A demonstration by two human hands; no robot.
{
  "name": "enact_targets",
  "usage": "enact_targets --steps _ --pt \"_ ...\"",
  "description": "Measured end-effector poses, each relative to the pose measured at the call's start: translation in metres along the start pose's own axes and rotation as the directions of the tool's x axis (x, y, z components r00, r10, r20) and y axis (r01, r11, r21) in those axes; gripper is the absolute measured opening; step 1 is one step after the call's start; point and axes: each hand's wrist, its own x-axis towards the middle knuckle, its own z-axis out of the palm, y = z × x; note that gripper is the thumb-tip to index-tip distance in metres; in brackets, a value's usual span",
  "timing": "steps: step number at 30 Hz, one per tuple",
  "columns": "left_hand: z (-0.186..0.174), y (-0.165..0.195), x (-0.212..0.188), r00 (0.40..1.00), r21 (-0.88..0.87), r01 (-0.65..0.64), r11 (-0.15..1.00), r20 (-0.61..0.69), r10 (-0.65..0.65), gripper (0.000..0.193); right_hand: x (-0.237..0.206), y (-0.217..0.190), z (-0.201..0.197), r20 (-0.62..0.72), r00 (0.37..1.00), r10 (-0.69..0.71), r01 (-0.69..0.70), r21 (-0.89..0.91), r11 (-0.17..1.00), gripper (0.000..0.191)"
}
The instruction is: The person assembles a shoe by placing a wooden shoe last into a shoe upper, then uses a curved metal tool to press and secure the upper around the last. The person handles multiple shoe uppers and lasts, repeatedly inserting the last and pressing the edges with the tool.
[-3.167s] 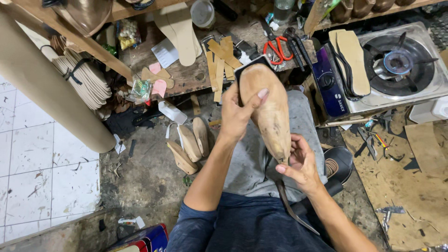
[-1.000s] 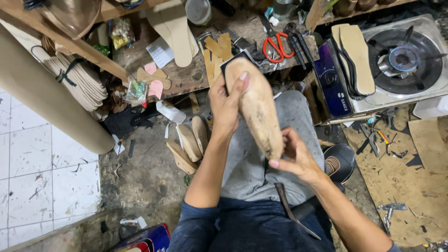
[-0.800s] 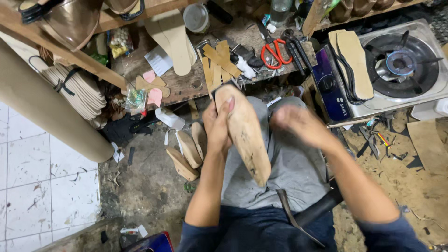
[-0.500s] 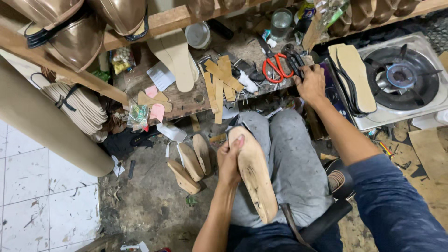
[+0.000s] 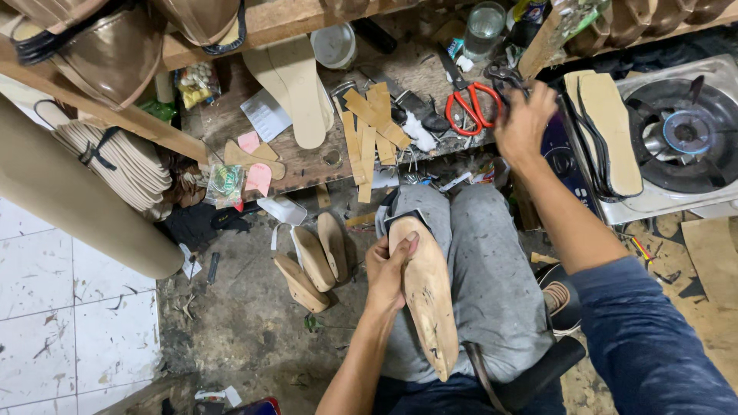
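The left hand (image 5: pixel 388 269) wraps its fingers around the side of a wooden shoe last (image 5: pixel 427 296), which lies along the person's lap on grey trousers, its pointed end toward the body. The right hand (image 5: pixel 524 123) reaches well forward of the last to the cluttered tabletop (image 5: pixel 307 165), fingers curled down onto dark metal tools (image 5: pixel 503 75) just beside red-handled scissors (image 5: pixel 470 107); whether it has closed on anything I cannot tell, since the fingertips are hidden. Tan cut strips (image 5: pixel 369 123) lie to the left of that hand, and a gas stove (image 5: pixel 680 134) with soles (image 5: pixel 611 134) resting on it sits to its right. With only one hand steadying the last, it could roll off the thigh; groping among crowded blades and pliers risks a nicked finger or knocking tools to the floor.
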Motion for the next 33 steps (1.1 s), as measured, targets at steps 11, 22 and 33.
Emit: enact_targets --steps 11,22,33 --pt "0.007 -0.006 0.003 0.999 0.025 -0.016 1.000 -0.031 0.017 0.016 0.044 -0.014 0.029 0.373 0.922 0.108 -0.228 0.293 0.929 0.048" --pt "0.018 0.022 -0.028 0.998 0.049 -0.034 0.998 0.054 0.032 0.019 -0.008 -0.070 -0.080 0.744 0.606 0.280 -0.792 0.533 0.298 0.032" --pt "0.056 0.059 -0.092 0.926 -0.047 -0.164 0.985 0.336 0.170 0.022 -0.152 -0.187 -0.276 0.513 0.844 -0.154 -0.138 0.487 0.862 0.034"
